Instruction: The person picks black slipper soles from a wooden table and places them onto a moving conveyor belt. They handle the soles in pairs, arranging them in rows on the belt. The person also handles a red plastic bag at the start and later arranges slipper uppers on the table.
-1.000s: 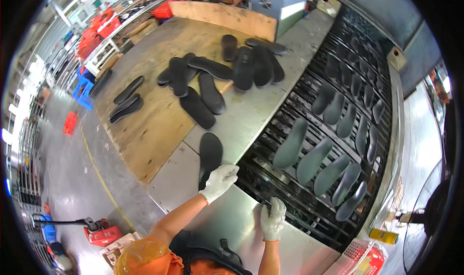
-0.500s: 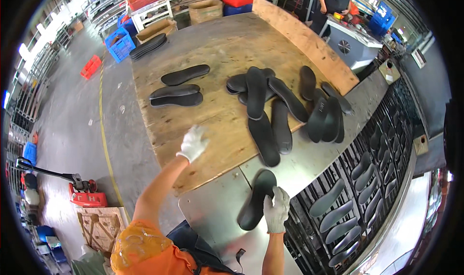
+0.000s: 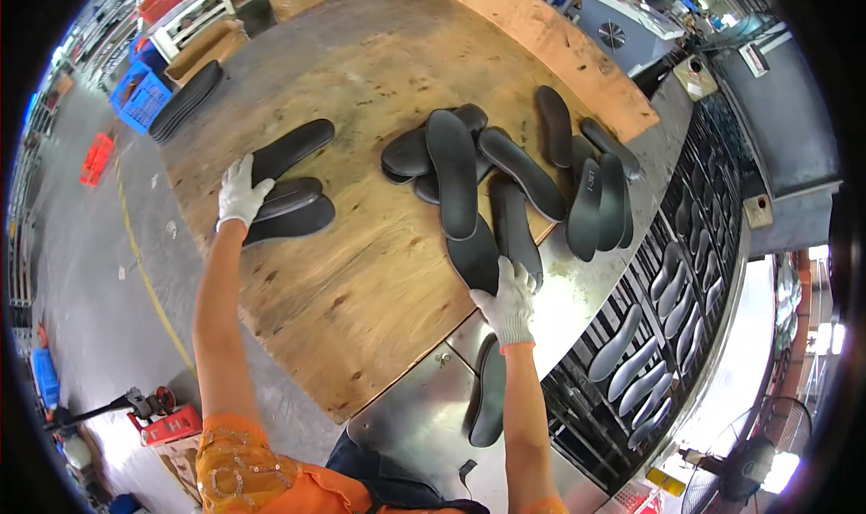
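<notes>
My left hand (image 3: 242, 192): gripping stacked insoles (image 3: 290, 209) near the worktop (image 3: 352, 279) left edge.
My right hand (image 3: 510, 299): gripping an insole (image 3: 475, 254) by the near edge; bare wood between.

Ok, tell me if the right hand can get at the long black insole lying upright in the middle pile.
Probably yes: the right hand already rests at the pile's near edge, and that insole lies on top, uncovered.
</notes>
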Tool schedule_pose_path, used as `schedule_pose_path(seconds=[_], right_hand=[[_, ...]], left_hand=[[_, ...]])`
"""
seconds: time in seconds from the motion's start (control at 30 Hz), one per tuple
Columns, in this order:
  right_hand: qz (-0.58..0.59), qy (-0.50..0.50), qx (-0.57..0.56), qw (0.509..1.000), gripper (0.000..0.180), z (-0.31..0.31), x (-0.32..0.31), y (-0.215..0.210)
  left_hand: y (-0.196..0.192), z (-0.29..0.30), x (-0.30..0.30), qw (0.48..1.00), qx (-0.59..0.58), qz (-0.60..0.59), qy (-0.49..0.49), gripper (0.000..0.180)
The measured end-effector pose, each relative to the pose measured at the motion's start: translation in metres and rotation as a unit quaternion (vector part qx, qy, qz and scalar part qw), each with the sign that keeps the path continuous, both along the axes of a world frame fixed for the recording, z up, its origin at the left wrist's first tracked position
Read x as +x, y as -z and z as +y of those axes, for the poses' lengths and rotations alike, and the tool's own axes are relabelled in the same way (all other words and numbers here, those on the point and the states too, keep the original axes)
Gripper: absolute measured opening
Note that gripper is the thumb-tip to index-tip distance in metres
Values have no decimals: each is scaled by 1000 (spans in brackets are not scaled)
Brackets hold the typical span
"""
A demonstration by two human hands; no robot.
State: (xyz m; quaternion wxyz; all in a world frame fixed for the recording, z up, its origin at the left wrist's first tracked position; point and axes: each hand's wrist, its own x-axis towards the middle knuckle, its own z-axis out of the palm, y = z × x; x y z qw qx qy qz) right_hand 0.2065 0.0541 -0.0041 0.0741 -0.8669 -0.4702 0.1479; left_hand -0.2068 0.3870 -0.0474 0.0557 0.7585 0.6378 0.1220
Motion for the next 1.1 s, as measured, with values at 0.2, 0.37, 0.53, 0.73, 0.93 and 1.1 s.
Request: schedule_pose_path(seconds=[0.2,0.37,0.53,0.73,0.93,1.1], right_hand=[[35,31,-103,994,103,11,-22,-13],[282,192,51,939,91,-22,-26,-9],[350,223,116,902,44,-86,-17,0],[443,394,231,771,34,-174,-34,-24],[180,265,9,947,51,-208,-72,-17],[188,270,34,944,47,-213,-83,-6]], left_hand=[[-1,28,-11,997,-68,37,-25,100],[-35,28,4,983,-144,92,-72,104],[-21,18,1,982,-161,55,-76,90],[4,-25,-2,985,-149,-85,-33,60],[-1,-80,14,992,-113,-49,31,54],[-11,-154,37,984,-128,-118,43,55]])
